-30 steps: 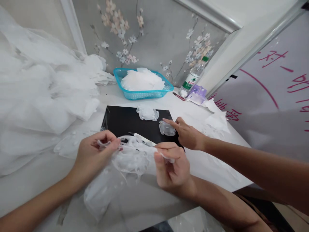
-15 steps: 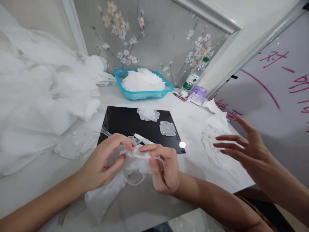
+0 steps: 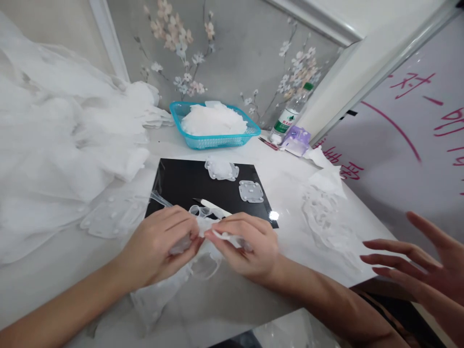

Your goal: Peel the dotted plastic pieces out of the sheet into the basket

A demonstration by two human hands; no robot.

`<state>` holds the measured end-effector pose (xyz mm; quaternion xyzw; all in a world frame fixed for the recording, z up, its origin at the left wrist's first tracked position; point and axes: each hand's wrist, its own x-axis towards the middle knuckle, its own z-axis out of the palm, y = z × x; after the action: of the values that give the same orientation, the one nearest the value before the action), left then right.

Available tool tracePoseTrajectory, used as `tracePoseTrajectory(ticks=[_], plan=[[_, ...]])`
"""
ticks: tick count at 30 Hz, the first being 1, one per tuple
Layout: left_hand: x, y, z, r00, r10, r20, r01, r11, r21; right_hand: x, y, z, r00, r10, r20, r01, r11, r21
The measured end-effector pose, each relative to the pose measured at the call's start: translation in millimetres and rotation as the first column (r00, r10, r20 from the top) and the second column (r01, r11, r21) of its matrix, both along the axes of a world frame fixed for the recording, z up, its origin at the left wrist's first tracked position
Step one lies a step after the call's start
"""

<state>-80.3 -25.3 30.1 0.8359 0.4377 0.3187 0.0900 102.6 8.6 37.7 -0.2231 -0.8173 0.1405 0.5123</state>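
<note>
My left hand [image 3: 165, 244] and my right hand [image 3: 244, 246] meet just in front of the black board [image 3: 181, 181]. Both pinch a thin, soft, translucent white piece [image 3: 206, 226] between thumb and fingers; much of it is hidden by the fingers, and its exact kind I cannot make out. Clear loops of thin material [image 3: 205, 266] hang below my hands. On the board lie a flat translucent plate with small knobs [image 3: 251, 192], a similar plate under a white wad [image 3: 222, 169], and a white pen-like tool with a dark tip [image 3: 213, 207].
A blue basket [image 3: 219, 141] of white sheets stands at the back. Left is a large heap of white sheets [image 3: 72, 130]. A water bottle [image 3: 290, 116] and purple packet [image 3: 296, 140] stand back right, near white scraps [image 3: 322, 212]. Another person's hand [image 3: 424, 266] is at the right.
My hands have drawn together, bunching the white piece that was stretched between them. The other person's hand has left the knobbed plate and pulled away to the right.
</note>
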Motion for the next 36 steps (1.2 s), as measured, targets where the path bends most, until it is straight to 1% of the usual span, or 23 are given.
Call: tracePoseTrajectory(ticks=[2, 4, 7, 9, 12, 15, 18, 20, 21, 23, 24, 25, 26, 27, 28, 29, 30, 31, 32, 33, 34, 35, 36], plan=[[0.1, -0.3, -0.2, 1.0, -0.002, -0.002, 0.002, 1.0, 0.002, -1.4, -1.9, 1.9, 0.994, -0.064, -0.085, 0.057, 0.996, -0.075], [0.6, -0.7, 0.4, 1.0, 0.009, 0.0, -0.009, 1.0, 0.013, -2.8, -3.1, 2.8, 0.981, -0.129, -0.144, 0.101, 0.978, -0.183], [1.6, -1.0, 2.2, 0.997, 0.063, 0.033, -0.063, 0.998, 0.015, -3.5, -2.6, 2.8, 0.957, -0.244, -0.159, 0.171, 0.913, -0.371], [2.0, -1.3, 3.6, 0.994, 0.093, 0.061, -0.093, 0.996, -0.013, -3.3, -1.2, 2.8, 0.945, -0.289, -0.154, 0.192, 0.869, -0.456], [1.9, -2.1, 5.1, 0.99, 0.122, 0.067, -0.119, 0.992, -0.048, -3.7, 1.0, 2.8, 0.937, -0.313, -0.151, 0.186, 0.819, -0.543], [1.3, -3.1, 5.4, 0.989, 0.135, 0.057, -0.133, 0.991, -0.031, -5.2, 2.7, 2.6, 0.932, -0.321, -0.167, 0.151, 0.766, -0.625], [0.3, -3.2, 5.6, 0.986, 0.156, 0.06, -0.155, 0.988, -0.021, -6.1, 4.2, 1.4, 0.923, -0.328, -0.199, 0.108, 0.719, -0.687], [-0.5, -2.8, 6.1, 0.983, 0.172, 0.067, -0.169, 0.984, -0.05, -5.4, 5.6, 0.4, 0.917, -0.34, -0.208, 0.093, 0.691, -0.717], [-1.0, -2.6, 6.6, 0.978, 0.192, 0.076, -0.188, 0.981, -0.055, -4.5, 6.6, 0.1, 0.917, -0.341, -0.209, 0.085, 0.675, -0.733], [-1.6, -3.0, 8.2, 0.954, 0.283, 0.098, -0.284, 0.959, 0.0, -2.3, 8.7, 0.0, 0.921, -0.329, -0.21, 0.06, 0.651, -0.757], [-1.6, -3.6, 9.4, 0.938, 0.329, 0.107, -0.335, 0.941, 0.051, -1.1, 9.5, 0.3, 0.925, -0.316, -0.213, 0.047, 0.65, -0.759], [-1.4, -4.6, 10.8, 0.929, 0.352, 0.116, -0.364, 0.925, 0.109, 0.0, 9.8, 0.8, 0.929, -0.301, -0.216, 0.04, 0.661, -0.749], [-0.9, -5.7, 12.3, 0.929, 0.348, 0.125, -0.364, 0.919, 0.15, 0.9, 9.6, 1.4, 0.936, -0.278, -0.216, 0.035, 0.686, -0.727], [-0.3, -6.9, 13.8, 0.939, 0.315, 0.136, -0.334, 0.931, 0.146, 1.5, 8.5, 2.2, 0.945, -0.247, -0.214, 0.033, 0.722, -0.691], [0.5, -7.9, 15.2, 0.952, 0.262, 0.156, -0.278, 0.957, 0.084, 1.9, 6.7, 3.1, 0.956, -0.208, -0.206, 0.03, 0.769, -0.638], [1.2, -8.5, 16.3, 0.958, 0.206, 0.198, -0.204, 0.979, -0.033, 1.9, 4.2, 4.2, 0.971, -0.153, -0.185, 0.021, 0.822, -0.569], [1.8, -8.4, 17.2, 0.951, 0.167, 0.261, -0.122, 0.976, -0.181, 1.7, 1.2, 5.3, 0.986, -0.079, -0.148, -0.002, 0.874, -0.485], [2.1, -7.6, 17.6, 0.93, 0.155, 0.332, -0.037, 0.941, -0.337, 1.5, -1.8, 6.4, 0.996, 0.017, -0.091, -0.052, 0.919, -0.391], [2.3, -6.2, 17.7, 0.901, 0.18, 0.396, 0.032, 0.881, -0.472, 1.2, -4.6, 7.6, 0.992, 0.125, -0.01, -0.122, 0.947, -0.296], [2.4, -4.3, 17.6, 0.866, 0.229, 0.445, 0.075, 0.821, -0.566, 1.1, -6.6, 8.7, 0.97, 0.229, 0.085, -0.207, 0.955, -0.212], [2.5, -2.2, 17.3, 0.827, 0.298, 0.477, 0.079, 0.778, -0.623, 1.3, -7.6, 9.5, 0.933, 0.316, 0.173, -0.292, 0.944, -0.154], [2.6, -0.1, 17.0, 0.785, 0.375, 0.493, 0.052, 0.754, -0.655, 1.8, -7.2, 10.1, 0.9, 0.37, 0.231, -0.351, 0.929, -0.118], [2.8, 1.6, 16.9, 0.74, 0.446, 0.503, 0.011, 0.74, -0.672, 2.9, -5.3, 10.3, 0.893, 0.375, 0.248, -0.362, 0.927, -0.1]])
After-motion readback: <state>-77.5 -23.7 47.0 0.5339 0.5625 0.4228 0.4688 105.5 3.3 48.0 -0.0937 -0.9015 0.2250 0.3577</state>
